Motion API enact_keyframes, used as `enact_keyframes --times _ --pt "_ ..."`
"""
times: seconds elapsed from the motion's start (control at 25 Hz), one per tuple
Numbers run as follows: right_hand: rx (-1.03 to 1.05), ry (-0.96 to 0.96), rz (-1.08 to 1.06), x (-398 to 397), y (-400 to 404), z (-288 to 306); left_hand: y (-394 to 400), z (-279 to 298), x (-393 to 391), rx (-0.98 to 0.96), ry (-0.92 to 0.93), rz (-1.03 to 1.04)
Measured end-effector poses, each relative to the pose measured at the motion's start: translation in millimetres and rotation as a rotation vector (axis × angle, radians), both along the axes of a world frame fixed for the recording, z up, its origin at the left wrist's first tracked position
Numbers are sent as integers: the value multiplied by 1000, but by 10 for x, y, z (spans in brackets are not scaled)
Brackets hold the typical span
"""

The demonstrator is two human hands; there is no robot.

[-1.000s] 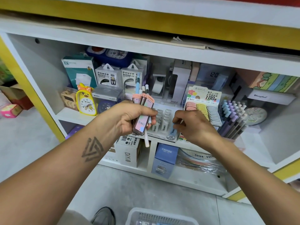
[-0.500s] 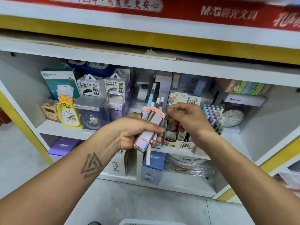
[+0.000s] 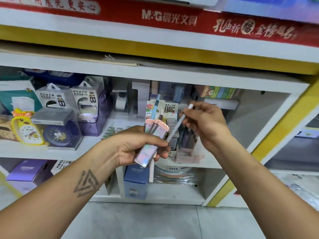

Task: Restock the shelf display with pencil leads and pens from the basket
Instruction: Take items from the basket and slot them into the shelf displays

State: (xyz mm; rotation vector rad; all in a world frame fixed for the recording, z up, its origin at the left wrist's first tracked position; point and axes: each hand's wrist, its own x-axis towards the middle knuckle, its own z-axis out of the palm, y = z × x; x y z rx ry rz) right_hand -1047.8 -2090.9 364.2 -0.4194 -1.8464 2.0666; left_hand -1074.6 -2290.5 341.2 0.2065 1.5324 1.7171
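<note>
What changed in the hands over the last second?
The right hand left the lead display, came up and over to the left hand's bundle, and now pinches a pale pen, drawing it up and to the right. The left hand still grips the pink-capped lead cases and the remaining pens.

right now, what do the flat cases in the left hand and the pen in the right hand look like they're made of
The cases in the left hand look like hard plastic: glossy bodies with a rainbow sheen and matte pink caps. The pen pinched by the right hand also looks like plastic, a smooth pale barrel with a white end cap; motion blur leaves its finish uncertain.
</note>
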Motion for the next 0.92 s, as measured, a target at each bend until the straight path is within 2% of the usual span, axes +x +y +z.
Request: enact_keyframes --times 0.2,0.52,0.92 --pt "208 75 -91 205 452 76 221 -30 10 -16 44 10" --pt "587 184 -196 367 899 32 615 -4 110 20 2 18" --pt "883 41 -158 199 939 -395 724 -6 113 70 2 64"
